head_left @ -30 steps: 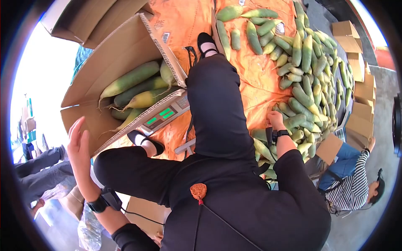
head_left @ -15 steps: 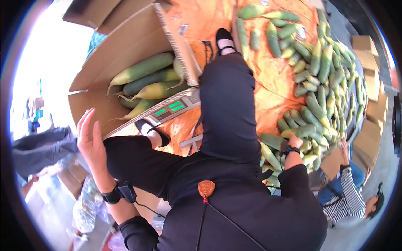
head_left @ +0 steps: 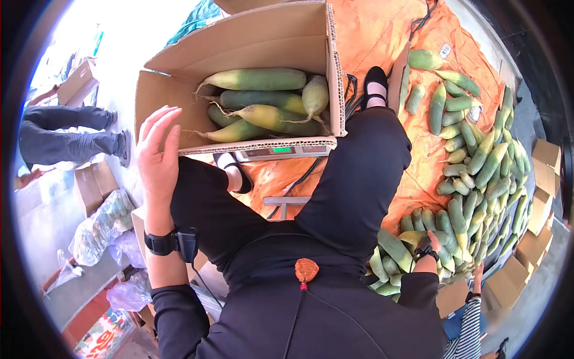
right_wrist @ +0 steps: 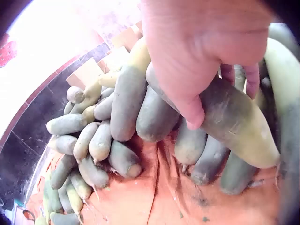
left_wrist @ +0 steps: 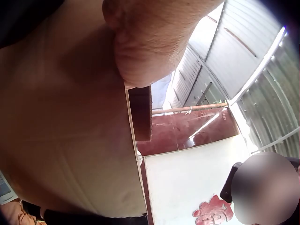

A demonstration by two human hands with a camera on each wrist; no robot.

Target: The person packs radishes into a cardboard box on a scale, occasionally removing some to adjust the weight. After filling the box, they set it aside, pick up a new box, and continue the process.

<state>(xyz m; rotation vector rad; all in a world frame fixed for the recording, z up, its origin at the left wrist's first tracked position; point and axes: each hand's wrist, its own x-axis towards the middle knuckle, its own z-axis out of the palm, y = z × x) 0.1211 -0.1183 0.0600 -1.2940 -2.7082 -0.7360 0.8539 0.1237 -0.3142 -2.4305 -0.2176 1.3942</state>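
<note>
My right hand [head_left: 431, 242] is at the near part of the radish pile. In the right wrist view, its thumb and fingers curl round a thick green radish [right_wrist: 234, 122] with a pale yellowish end, lying across others. At the near left corner of an upright cardboard box [head_left: 239, 48], my left hand [head_left: 158, 155] has its fingers extended and overlaps the rim. The left wrist view has that hand's heel at the edge of the cardboard side [left_wrist: 70, 140]; its fingers are hidden there. Several green radishes [head_left: 263, 79] lie inside the box.
A scale [head_left: 281, 151] with a green display sits under the box. Many radishes [head_left: 493, 164] cover the orange sheet [head_left: 371, 36] to the right. Cardboard boxes [head_left: 535, 218] line the far right, where another person's arm [head_left: 476, 284] reaches toward the pile. Plastic bags [head_left: 104, 227] lie left.
The head view has turned, bringing the box toward the middle. My right hand has moved from the pile's edge onto a radish. The left hand stays by the box corner.
</note>
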